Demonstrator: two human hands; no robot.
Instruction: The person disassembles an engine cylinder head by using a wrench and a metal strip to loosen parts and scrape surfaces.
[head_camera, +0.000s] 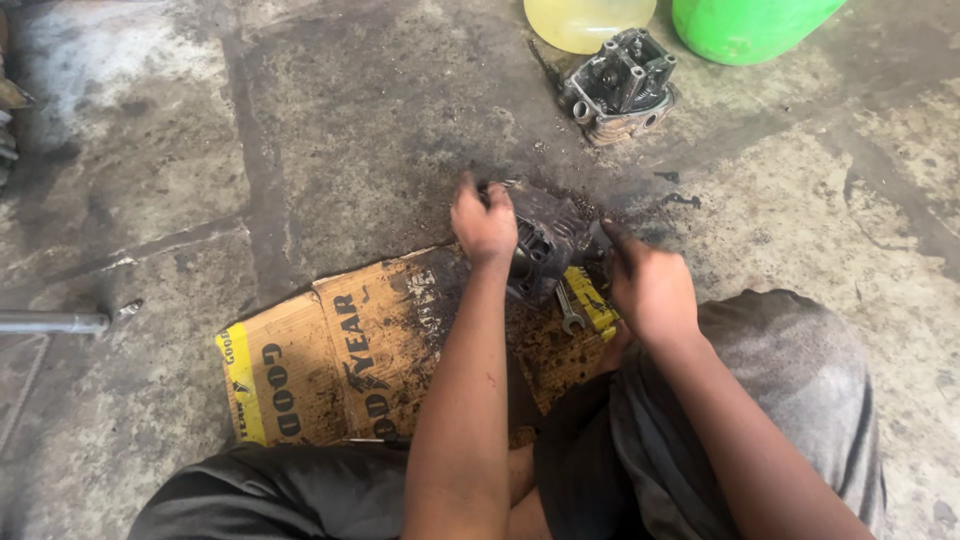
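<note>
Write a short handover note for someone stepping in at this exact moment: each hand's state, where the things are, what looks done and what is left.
Left hand: grip on the top of the dark engine part, steadying it on the oily cardboard.
Right hand: at the part's right side; what its fingers hold cannot be made out.
A spanner lies on the cardboard beside the part.
A second metal engine piece sits apart on the concrete floor, near a yellow container and a green container.
Done: that piece is already set aside. Left: the dark part remains in hand.

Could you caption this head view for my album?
Both hands, left hand and right hand, grip a greasy engine part over oily cardboard.
</note>
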